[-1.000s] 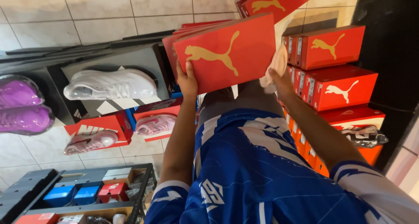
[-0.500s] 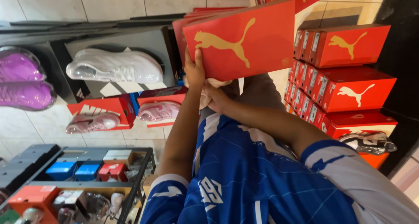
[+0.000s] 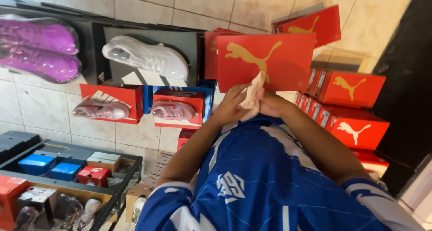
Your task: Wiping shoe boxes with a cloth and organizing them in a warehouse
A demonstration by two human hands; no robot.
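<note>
I hold a red shoe box (image 3: 270, 60) with a gold leaping-cat figure in front of my chest, its lid facing me. My left hand (image 3: 228, 107) grips its lower edge from the left. My right hand (image 3: 272, 106) is closed on a pale beige cloth (image 3: 253, 95) that lies pressed against the lower middle of the box face. The two hands almost touch under the box. A second red box (image 3: 210, 55) shows just behind the first on its left. My blue and white shirt (image 3: 265, 177) fills the lower middle.
Stacked red shoe boxes (image 3: 351, 109) rise at the right beside a dark doorway (image 3: 405, 78). A white sneaker (image 3: 146, 57), wrapped purple shoes (image 3: 38, 48) and pink shoes (image 3: 173, 110) sit on wall displays. A black rack (image 3: 67, 177) with small boxes is at lower left.
My right hand left the box's right side and came under it next to my left hand, bringing the cloth onto the box face. The box dropped lower and turned flatter toward me.
</note>
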